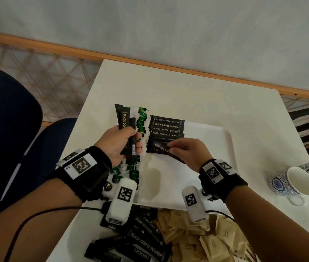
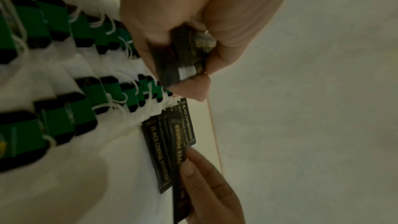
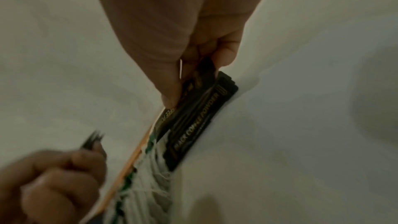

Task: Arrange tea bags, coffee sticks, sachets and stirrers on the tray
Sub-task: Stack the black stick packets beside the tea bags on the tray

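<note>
The left hand [image 1: 120, 142] is curled round a bundle of black coffee sticks [image 1: 126, 125], held upright above the tea bags [image 1: 141, 120], which lie in two rows along the left edge of the white tray [image 1: 225, 140]. The right hand [image 1: 187, 152] pinches one coffee stick [image 1: 160, 145] between thumb and fingertips at the near end of the stick row [image 1: 166, 126] lying beside the tea bags. Loose coffee sticks [image 1: 142, 241] and brown sachets [image 1: 197, 235] are heaped on the table [image 1: 168, 87] at the tray's near edge; two mugs [image 1: 299, 182] lie on their sides to its right.
</note>
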Demonstrator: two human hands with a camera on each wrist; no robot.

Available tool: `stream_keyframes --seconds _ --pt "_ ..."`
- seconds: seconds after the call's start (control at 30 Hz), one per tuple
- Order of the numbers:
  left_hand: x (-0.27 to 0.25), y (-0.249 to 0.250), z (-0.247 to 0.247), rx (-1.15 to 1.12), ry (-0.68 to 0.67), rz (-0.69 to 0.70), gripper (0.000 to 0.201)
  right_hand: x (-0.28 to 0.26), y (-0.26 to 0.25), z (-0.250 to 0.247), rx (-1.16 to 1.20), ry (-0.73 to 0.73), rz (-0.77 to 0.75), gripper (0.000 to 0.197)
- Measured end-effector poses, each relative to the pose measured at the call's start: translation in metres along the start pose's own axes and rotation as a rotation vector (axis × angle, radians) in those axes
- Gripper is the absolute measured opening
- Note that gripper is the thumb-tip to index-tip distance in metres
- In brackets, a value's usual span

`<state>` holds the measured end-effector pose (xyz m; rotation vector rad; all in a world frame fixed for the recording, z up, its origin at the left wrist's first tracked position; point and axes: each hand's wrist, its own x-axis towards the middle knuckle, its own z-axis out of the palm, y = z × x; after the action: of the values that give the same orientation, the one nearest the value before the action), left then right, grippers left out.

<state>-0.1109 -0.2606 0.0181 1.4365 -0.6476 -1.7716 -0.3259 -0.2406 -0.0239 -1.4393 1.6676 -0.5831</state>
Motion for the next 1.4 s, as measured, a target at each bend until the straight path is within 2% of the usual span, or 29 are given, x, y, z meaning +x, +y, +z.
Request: stream_keyframes --seconds 0.17,0.3,0.4,0.47,0.53,0.63,0.73,0.83,0.93,0.97,1.03,1.1,1.13,1.27,1.4 --pt "-0.001 -0.011 0.008 0.082 -0.051 -0.005 0.009 -0.009 -0.006 -0.005 0.497 0.019 -0.006 0.022" --pt "-0.004 -0.018 0.021 0.110 -0.065 -0.007 0.007 -0.017 -0.017 -0.010 0.491 -0.087 -0.092 0.023" --pt "-0.005 -0.018 0.025 0.096 -0.053 0.018 0.012 -0.021 -0.026 -0.012 0.495 -0.092 -0.108 0.024" --pt "-0.004 -0.016 0.025 0.045 -0.024 0.039 0.014 -0.021 -0.028 -0.014 0.598 -0.045 -0.085 0.031" --pt "-0.004 -0.014 0.026 -0.048 0.001 0.043 0.012 -0.019 -0.029 -0.014 0.809 -0.009 -0.025 0.037" --pt "-0.003 -0.014 0.027 -0.106 -0.025 0.012 0.006 -0.015 -0.036 -0.007 1.080 0.006 0.082 0.025" --pt "-0.005 -0.018 0.028 -0.041 -0.096 -0.010 0.004 -0.011 -0.043 0.002 1.139 0.003 0.120 0.006" --pt "-0.006 -0.021 0.026 0.040 -0.130 -0.031 0.016 -0.006 -0.044 0.006 1.017 0.051 0.106 0.002" --pt "-0.005 -0.018 0.020 0.020 -0.106 -0.083 0.019 -0.001 -0.036 0.003 0.804 0.101 0.047 0.013" --pt "-0.004 -0.016 0.017 -0.008 -0.091 -0.099 0.019 0.001 -0.030 0.002 0.643 0.122 0.028 0.016" --pt "-0.003 -0.012 0.013 -0.046 -0.073 -0.106 0.023 0.003 -0.017 -0.001 0.108 0.130 -0.080 0.019" --pt "-0.003 -0.009 0.011 -0.047 -0.049 -0.081 0.024 0.003 -0.007 0.001 -0.329 0.011 -0.205 0.021" --pt "-0.003 -0.008 0.011 -0.050 -0.038 -0.068 0.021 0.003 -0.004 0.003 -0.416 -0.041 -0.223 0.021" --pt "0.001 -0.007 0.009 -0.032 -0.039 -0.015 0.008 0.003 -0.003 0.011 -0.382 -0.038 -0.202 0.018" --pt "0.005 -0.008 0.005 -0.006 -0.019 0.033 0.010 0.009 -0.006 0.017 -0.410 -0.011 -0.220 0.017"
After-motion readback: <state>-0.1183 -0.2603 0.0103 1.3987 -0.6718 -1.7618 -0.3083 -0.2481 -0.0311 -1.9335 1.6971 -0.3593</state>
